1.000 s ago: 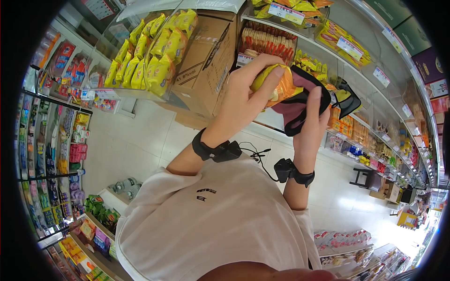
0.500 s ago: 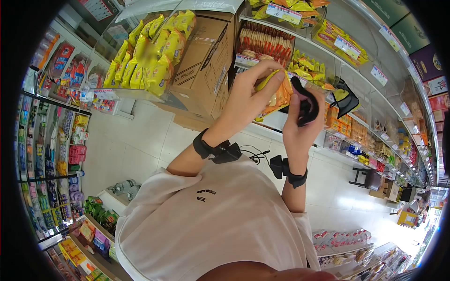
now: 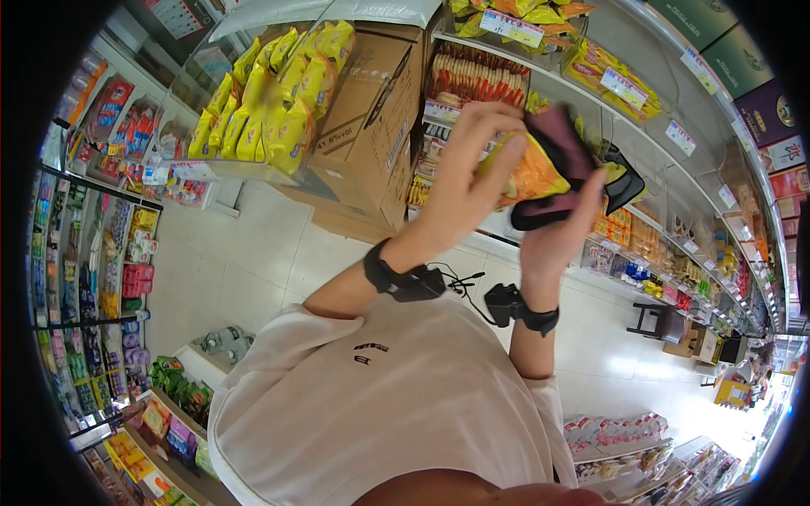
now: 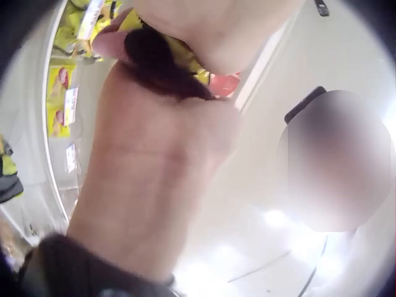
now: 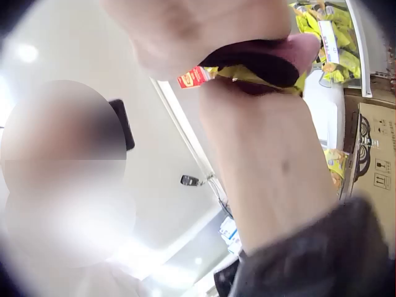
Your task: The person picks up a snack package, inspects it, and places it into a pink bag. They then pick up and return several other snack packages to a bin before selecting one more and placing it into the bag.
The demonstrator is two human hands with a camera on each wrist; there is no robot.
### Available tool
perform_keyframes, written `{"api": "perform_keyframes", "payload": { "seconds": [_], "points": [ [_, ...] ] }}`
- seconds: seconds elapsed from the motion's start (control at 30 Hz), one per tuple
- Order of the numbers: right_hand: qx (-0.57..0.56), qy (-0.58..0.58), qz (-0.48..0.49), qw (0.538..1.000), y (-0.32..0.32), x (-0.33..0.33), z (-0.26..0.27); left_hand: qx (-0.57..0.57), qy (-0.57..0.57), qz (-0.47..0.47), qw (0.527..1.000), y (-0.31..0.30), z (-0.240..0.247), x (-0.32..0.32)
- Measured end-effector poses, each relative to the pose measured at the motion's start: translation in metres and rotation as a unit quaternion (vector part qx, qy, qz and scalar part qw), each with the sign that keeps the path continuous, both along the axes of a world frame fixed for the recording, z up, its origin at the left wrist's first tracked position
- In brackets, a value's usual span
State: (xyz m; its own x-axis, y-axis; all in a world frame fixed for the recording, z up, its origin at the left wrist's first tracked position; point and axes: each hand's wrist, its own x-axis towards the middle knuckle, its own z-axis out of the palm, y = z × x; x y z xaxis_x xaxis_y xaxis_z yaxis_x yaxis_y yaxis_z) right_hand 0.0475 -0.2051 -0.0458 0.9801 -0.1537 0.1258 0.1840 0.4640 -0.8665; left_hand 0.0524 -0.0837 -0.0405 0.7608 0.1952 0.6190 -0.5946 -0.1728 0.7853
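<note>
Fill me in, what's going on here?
A person at shop shelves is holding a yellow-and-orange snack packet in the left hand and what looks like a black-and-pink pouch in the right hand. The packet is right up against the pouch; whether any of it is inside is unclear. More yellow packets sit beside a cardboard box.
</note>
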Motion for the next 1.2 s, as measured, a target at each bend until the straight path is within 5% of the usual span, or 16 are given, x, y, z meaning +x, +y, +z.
{"api": "perform_keyframes", "payload": {
  "seconds": [0.07, 0.13, 0.17, 0.37, 0.57, 0.7, 0.93, 1.03, 1.07, 1.2],
  "points": [
    [-0.181, -0.068, 0.014, 0.981, 0.017, -0.013, -0.024, 0.029, -0.101, 0.063, 0.993, -0.003, -0.004, 0.004],
    [-0.249, -0.097, 0.080, 0.960, 0.022, -0.028, -0.017, 0.030, -0.177, 0.075, 0.981, 0.006, 0.005, 0.002],
    [-0.200, -0.082, 0.146, 0.966, 0.023, -0.030, -0.005, 0.032, -0.217, 0.080, 0.972, 0.013, 0.013, 0.002],
    [-0.254, -0.250, 0.109, 0.928, 0.041, -0.010, 0.023, -0.065, -0.171, -0.094, 0.979, 0.023, 0.023, 0.000],
    [-0.215, -0.132, 0.111, 0.961, 0.041, -0.008, 0.018, -0.238, -0.059, -0.255, 0.935, 0.027, 0.016, 0.005],
    [-0.168, 0.072, 0.184, 0.966, 0.023, 0.001, 0.026, -0.383, 0.010, -0.328, 0.863, 0.025, 0.012, 0.010],
    [-0.170, -0.082, -0.027, 0.982, 0.002, 0.008, 0.020, -0.391, 0.059, -0.366, 0.843, 0.011, 0.014, 0.007],
    [-0.225, -0.194, -0.128, 0.946, -0.021, 0.021, 0.003, -0.218, 0.142, -0.246, 0.934, -0.002, 0.010, -0.002],
    [-0.232, -0.209, -0.144, 0.939, -0.028, 0.020, 0.001, -0.271, 0.143, -0.250, 0.919, -0.008, 0.010, -0.002],
    [-0.106, -0.099, -0.095, 0.985, -0.038, -0.005, 0.018, -0.312, 0.153, -0.269, 0.898, -0.024, 0.008, 0.002]
  ]
}}
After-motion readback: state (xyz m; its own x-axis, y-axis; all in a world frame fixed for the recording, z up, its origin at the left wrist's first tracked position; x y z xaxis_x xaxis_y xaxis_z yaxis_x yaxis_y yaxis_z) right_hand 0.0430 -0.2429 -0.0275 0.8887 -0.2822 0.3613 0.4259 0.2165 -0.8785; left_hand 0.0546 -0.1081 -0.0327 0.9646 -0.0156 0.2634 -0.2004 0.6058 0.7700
